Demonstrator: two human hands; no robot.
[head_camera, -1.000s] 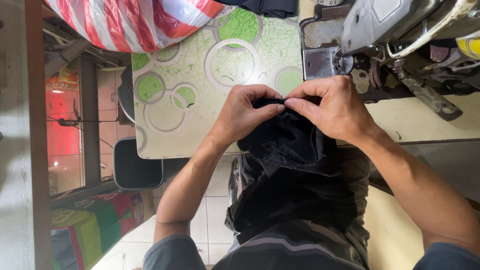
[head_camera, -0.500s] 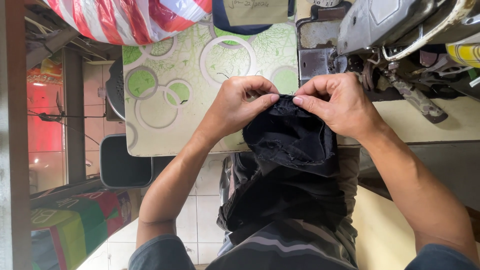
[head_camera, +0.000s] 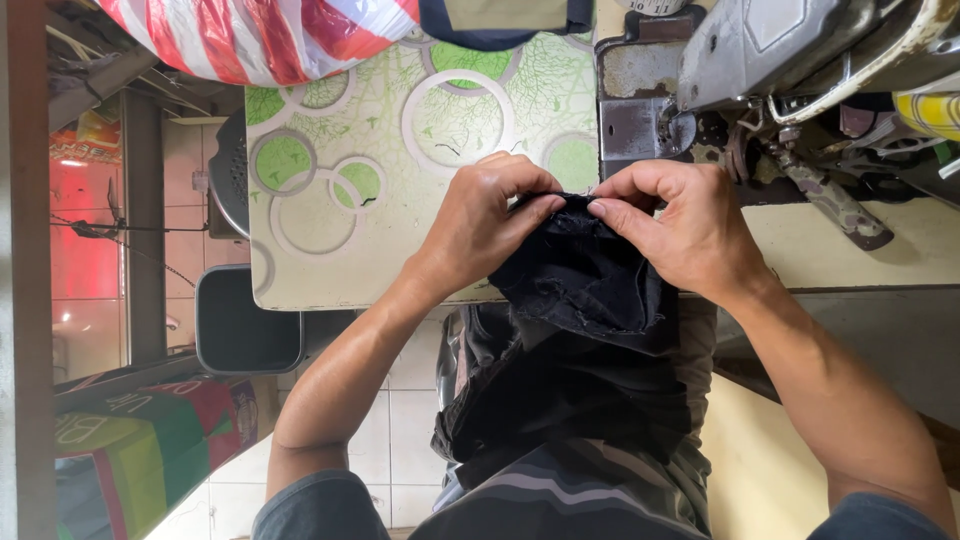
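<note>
— We've drawn both hands in closer over the near edge of the table (head_camera: 330, 270): a second ago the black fabric (head_camera: 585, 275) was bunched higher between them, and now its top edge lies flatter and tighter.

— So we've got the seam edge lined up. Our left hand (head_camera: 480, 225) pinches the cloth between thumb and forefinger, the other fingers curled under; our right hand (head_camera: 685, 225) does the same from the other side, fingertips nearly touching the left's.

— And the cloth itself?

— Soft, matte, dark weave with a frayed raw hem lower down; it hangs off the table's near edge into our lap. The table cover is glossy, pale green with white rings.

— The sewing machine (head_camera: 780, 60) sits at the far right corner, grey metal, worn and scuffed. A striped red-and-white plastic bag (head_camera: 250, 35) crinkles at the far left edge.
</note>
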